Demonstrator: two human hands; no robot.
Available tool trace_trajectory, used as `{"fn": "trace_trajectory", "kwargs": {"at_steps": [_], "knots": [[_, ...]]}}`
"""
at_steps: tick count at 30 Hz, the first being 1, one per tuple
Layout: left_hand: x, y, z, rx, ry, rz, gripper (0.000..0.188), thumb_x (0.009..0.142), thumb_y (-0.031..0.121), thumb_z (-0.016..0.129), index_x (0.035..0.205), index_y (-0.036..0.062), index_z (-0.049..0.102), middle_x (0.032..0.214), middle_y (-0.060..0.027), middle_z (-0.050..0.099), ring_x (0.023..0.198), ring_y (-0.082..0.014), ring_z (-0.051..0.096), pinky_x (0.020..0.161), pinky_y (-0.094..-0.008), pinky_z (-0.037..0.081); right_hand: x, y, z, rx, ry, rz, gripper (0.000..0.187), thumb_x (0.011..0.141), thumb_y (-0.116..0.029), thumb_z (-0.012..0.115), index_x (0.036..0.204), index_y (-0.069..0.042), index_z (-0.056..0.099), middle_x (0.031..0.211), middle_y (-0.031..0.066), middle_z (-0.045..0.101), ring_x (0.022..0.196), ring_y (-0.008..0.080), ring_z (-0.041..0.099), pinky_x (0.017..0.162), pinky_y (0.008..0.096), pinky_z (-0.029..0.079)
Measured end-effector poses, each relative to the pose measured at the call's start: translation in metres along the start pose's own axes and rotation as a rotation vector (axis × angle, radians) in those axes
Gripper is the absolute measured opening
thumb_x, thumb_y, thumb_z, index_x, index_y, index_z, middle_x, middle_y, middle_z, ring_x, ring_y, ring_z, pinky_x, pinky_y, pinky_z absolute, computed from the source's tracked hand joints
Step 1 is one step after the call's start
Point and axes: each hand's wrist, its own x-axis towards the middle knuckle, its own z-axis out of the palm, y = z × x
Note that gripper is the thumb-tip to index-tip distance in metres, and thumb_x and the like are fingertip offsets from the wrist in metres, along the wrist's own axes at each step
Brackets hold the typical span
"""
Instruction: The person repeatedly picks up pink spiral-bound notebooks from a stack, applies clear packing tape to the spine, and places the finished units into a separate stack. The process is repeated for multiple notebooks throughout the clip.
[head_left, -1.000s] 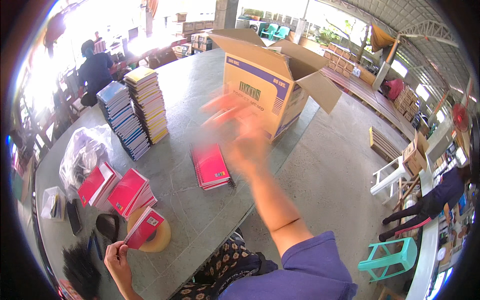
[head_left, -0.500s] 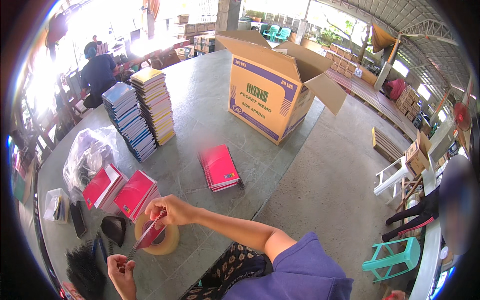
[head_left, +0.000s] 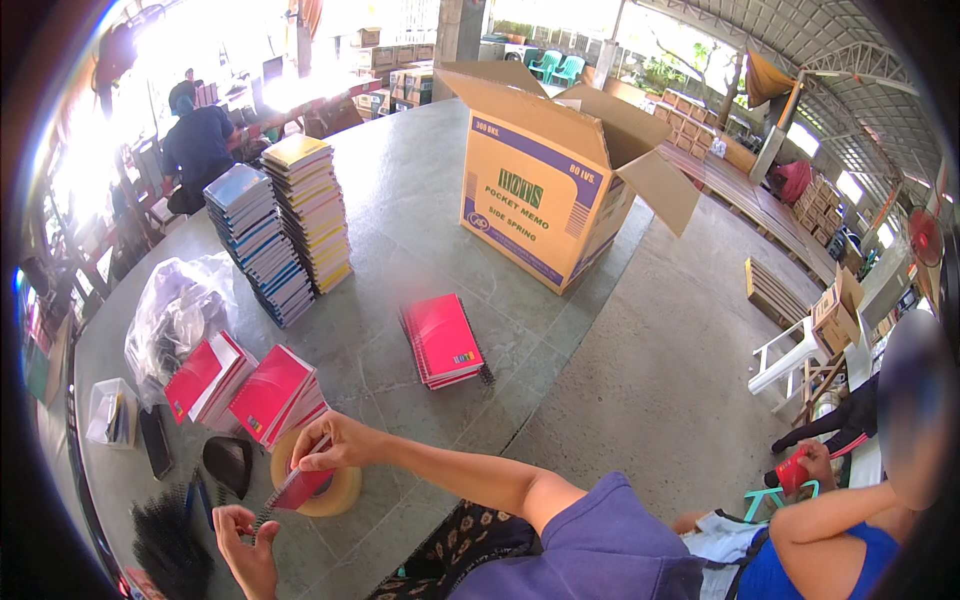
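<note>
Over a roll of clear tape [head_left: 343, 492] my right hand [head_left: 338, 443] pinches a small red-covered notebook [head_left: 302, 488], seen nearly edge-on. A thin dark spiral coil [head_left: 265, 510] runs along the notebook's edge toward my left hand [head_left: 245, 548]. The left thumb and fingers close around the coil's lower end. Just beyond my hands, two piles of red notebooks [head_left: 275, 393] lean side by side. Farther right lies a neat pile of red spiral notebooks [head_left: 445, 340]. A bundle of loose black coils [head_left: 170, 545] rests beside my left hand.
Tall stacks of blue notebooks [head_left: 258, 245] and yellow notebooks [head_left: 305, 215] stand beyond a crumpled plastic bag [head_left: 180, 315]. An open cardboard box [head_left: 530, 190] sits at the table's far right. Left are a clear container [head_left: 112, 412], a phone [head_left: 155, 442] and a dark scoop-like piece [head_left: 227, 462].
My right hand has come slightly lower and left along the notebook, nearer my left hand. At the lower right, a person in blue holding something red has come into view before the green stool.
</note>
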Motion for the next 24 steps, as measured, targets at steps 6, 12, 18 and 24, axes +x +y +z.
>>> {"fn": "trace_trajectory", "kwargs": {"at_steps": [6,12,18,24], "knots": [[0.059,-0.051,-0.011,-0.106,0.181,-0.121,0.034,0.09,0.028,0.06,0.107,-0.0004,0.053,0.074,-0.0051,0.05,0.066,-0.0139,0.049,0.062,-0.0281,0.041,0.005,0.0,-0.003,-0.134,0.082,-0.07,0.013,0.081,-0.01,0.07,0.089,0.0,0.069,0.087,0.0052,0.069,0.079,0.0082,0.061,0.073,0.0234,0.049],[0.094,-0.201,0.019,0.249,0.031,-0.206,0.048,0.086,0.027,0.064,0.121,-0.0025,0.049,0.104,-0.0208,0.059,0.093,-0.0346,0.055,0.088,-0.0369,0.042,-0.011,0.002,0.008,0.058,0.138,-0.082,0.012,0.079,-0.009,0.07,0.086,0.001,0.068,0.083,0.0054,0.069,0.077,0.0091,0.062,0.071,0.0247,0.049],[0.105,-0.316,0.052,0.003,0.072,-0.277,0.061,0.076,0.022,0.075,0.123,-0.0056,0.047,0.118,-0.02,0.055,0.104,-0.0267,0.055,0.093,-0.0368,0.041,0.005,0.022,0.006,0.003,0.083,-0.082,0.015,0.079,-0.013,0.072,0.082,0.001,0.068,0.079,0.0031,0.068,0.073,0.0101,0.061,0.068,0.0239,0.048],[0.097,-0.214,-0.001,-0.226,0.185,-0.478,0.049,0.079,0.029,0.074,0.112,-0.0039,0.059,0.107,-0.0198,0.063,0.095,-0.0267,0.061,0.081,-0.0375,0.049,-0.005,0.016,0.011,0.131,0.115,-0.045,0.027,0.075,-0.022,0.078,0.084,0.001,0.068,0.08,0.0039,0.068,0.072,0.0105,0.061,0.067,0.0248,0.048]]}}
